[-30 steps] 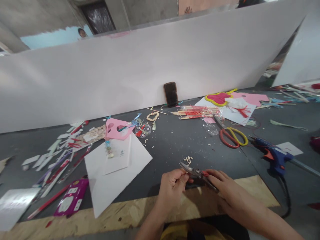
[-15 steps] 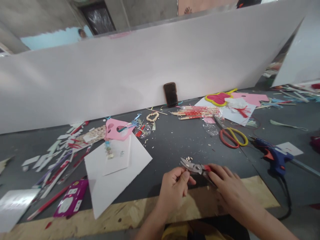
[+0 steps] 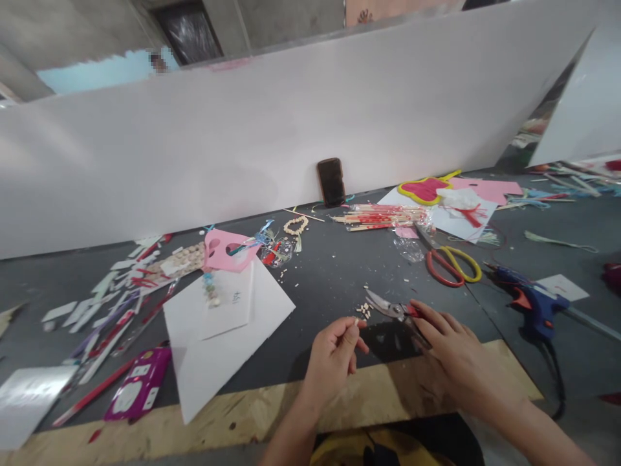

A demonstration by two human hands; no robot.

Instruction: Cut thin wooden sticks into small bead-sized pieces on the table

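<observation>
Red-handled cutters [image 3: 400,312]: on the head feed, I log them held in the right hand [image 3: 449,343], blades aimed at 10 o'clock. Left hand [image 3: 337,353]: narrow pinch on a tiny pale piece [image 3: 356,322]. Loose pale bits [image 3: 363,311] lie at that hand's 1 o'clock, near the blades. Scissors [image 3: 440,250] lie at the right hand's 12.

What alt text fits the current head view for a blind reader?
A person's right grip holds red-handled cutters beside small pale pieces on a dark table; the left grip pinches a tiny pale piece. Scissors and a glue gun lie to the right, bundled sticks farther back, and a phone leans against a white panel.
</observation>
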